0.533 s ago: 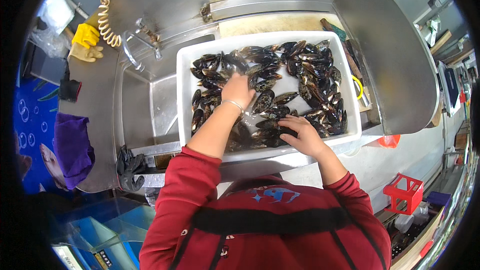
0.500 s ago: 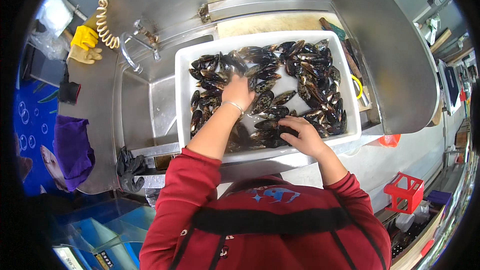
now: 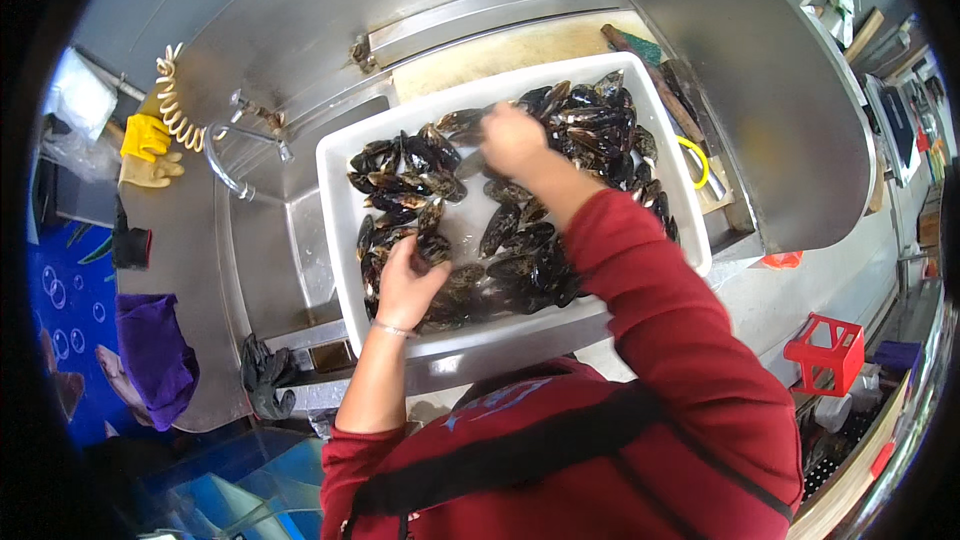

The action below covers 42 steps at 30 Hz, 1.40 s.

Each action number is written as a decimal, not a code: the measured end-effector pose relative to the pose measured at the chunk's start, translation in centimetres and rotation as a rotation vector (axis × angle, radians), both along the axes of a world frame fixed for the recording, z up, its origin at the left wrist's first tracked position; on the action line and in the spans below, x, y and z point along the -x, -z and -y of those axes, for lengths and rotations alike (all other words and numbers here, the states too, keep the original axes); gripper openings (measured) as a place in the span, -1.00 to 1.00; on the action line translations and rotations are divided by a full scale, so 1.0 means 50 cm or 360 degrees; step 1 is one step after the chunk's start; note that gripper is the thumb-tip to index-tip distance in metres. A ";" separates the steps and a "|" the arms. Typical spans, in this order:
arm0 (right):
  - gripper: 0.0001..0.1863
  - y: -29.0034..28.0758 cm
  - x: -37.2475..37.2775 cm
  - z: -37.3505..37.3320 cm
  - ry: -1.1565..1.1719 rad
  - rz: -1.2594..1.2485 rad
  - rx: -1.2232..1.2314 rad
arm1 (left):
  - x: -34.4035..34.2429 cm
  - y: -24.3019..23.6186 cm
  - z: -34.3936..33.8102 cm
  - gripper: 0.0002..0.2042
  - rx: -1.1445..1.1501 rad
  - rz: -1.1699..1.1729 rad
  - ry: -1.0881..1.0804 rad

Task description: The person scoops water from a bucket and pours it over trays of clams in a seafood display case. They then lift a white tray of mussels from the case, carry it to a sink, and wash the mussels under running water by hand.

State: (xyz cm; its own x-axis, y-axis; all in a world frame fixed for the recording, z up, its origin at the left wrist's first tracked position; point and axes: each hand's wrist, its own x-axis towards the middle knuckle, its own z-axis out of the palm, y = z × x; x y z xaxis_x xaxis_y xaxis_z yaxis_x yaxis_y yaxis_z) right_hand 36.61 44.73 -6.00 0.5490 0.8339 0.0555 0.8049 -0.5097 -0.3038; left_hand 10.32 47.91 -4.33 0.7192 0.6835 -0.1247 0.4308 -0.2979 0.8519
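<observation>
A white tray (image 3: 332, 190) of black mussels (image 3: 520, 240) sits over the steel sink. My left hand (image 3: 408, 282) is at the tray's left part, bent over mussels with its thumb and fingers apart, touching the shells. My right hand (image 3: 510, 145) reaches to the far middle among mussels; its fingertips are blurred and partly hidden, so I cannot tell whether they grip a shell. Pale tray bottom shows between the mussel heaps.
A tap (image 3: 240, 185) with coiled hose, yellow gloves (image 3: 145, 140), a purple cloth (image 3: 155, 355) and a dark glove (image 3: 268, 380) are left. Behind the tray lie a board (image 3: 440, 70) and tools (image 3: 670, 100). A red crate (image 3: 825, 355) stands lower right.
My left hand has moved down and toward me from the upper left heap. My right hand has reached from the near side to the far middle. The whole view has turned slightly.
</observation>
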 end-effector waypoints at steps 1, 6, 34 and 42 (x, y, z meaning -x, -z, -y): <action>-0.73 0.012 0.022 -0.014 0.0063 0.0009 0.0119 | 0.014 0.004 0.005 -0.60 0.0275 0.0148 -0.0108; -0.71 0.035 0.035 0.013 -0.0003 -0.0226 -0.0498 | 0.047 -0.001 0.004 -0.57 0.0600 0.0567 -0.0234; -0.58 -0.039 -0.039 0.184 -0.0096 0.0165 -0.0361 | 0.003 0.010 0.058 -0.60 -0.0104 0.0147 0.0081; -0.72 0.026 -0.082 0.213 -0.0009 -0.0425 -0.0936 | 0.018 0.004 0.073 -0.59 0.0108 0.0171 -0.0057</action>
State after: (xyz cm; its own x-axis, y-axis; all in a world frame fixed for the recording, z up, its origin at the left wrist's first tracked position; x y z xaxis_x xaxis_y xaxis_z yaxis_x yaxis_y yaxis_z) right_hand 40.71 34.09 -7.32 0.6027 0.7090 0.3661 0.6652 -0.1930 -0.7212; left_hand 9.40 44.24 -4.54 0.7064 0.7014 -0.0951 0.3454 -0.2243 0.9112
